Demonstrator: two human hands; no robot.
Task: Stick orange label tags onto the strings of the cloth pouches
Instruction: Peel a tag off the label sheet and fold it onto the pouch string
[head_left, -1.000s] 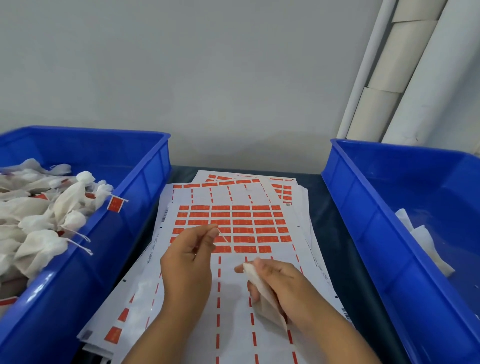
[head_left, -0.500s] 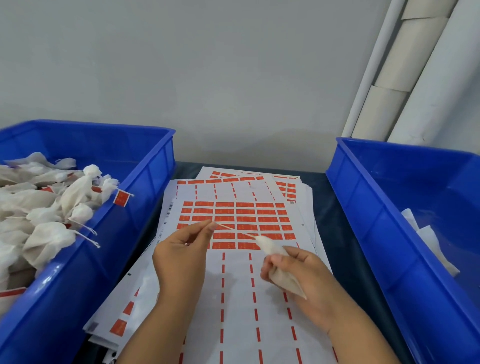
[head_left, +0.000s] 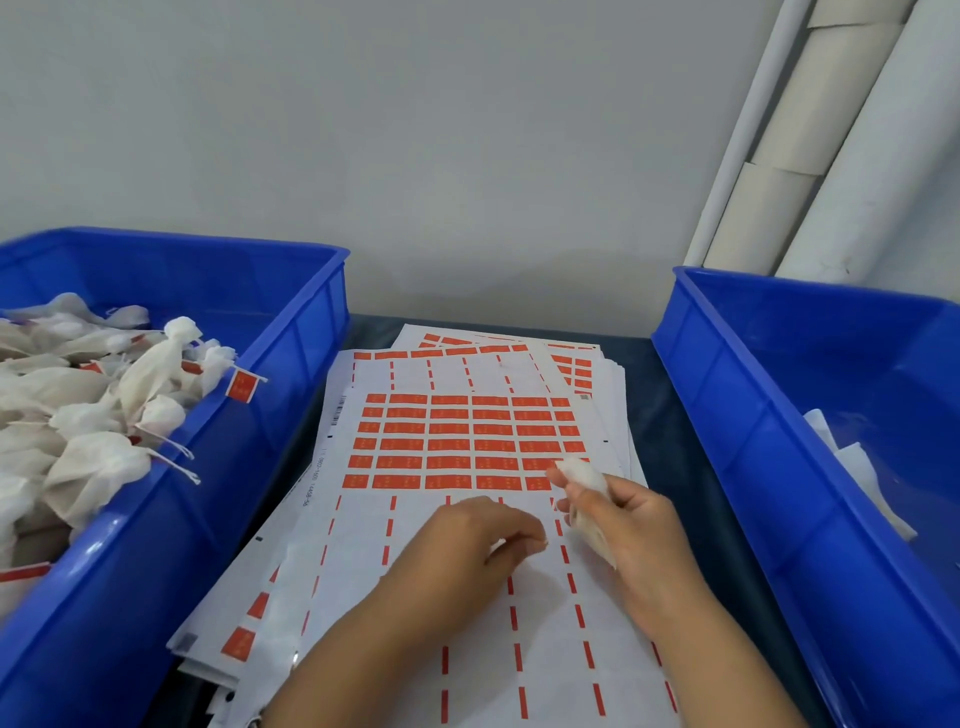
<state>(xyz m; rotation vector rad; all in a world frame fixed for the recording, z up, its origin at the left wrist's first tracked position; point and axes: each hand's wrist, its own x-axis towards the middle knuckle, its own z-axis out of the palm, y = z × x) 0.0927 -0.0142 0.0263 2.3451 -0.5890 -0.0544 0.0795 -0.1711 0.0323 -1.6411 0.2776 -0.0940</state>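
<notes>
- One cloth pouch (head_left: 589, 506) is gripped in the right hand (head_left: 631, 525), just beside the left hand (head_left: 475, 535).
- Left fingertips are pinched together; string not discernible.
- Advice: keep string taut, lower it onto an orange label (head_left: 498, 482) ahead of the fingers.

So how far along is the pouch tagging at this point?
Done: the left bin holds a heap of pouches, at least one with an orange tag. In hand: the right hand grips one pouch; the left hand pinches over the label sheet. Left: a few pouches in the right bin.
</notes>
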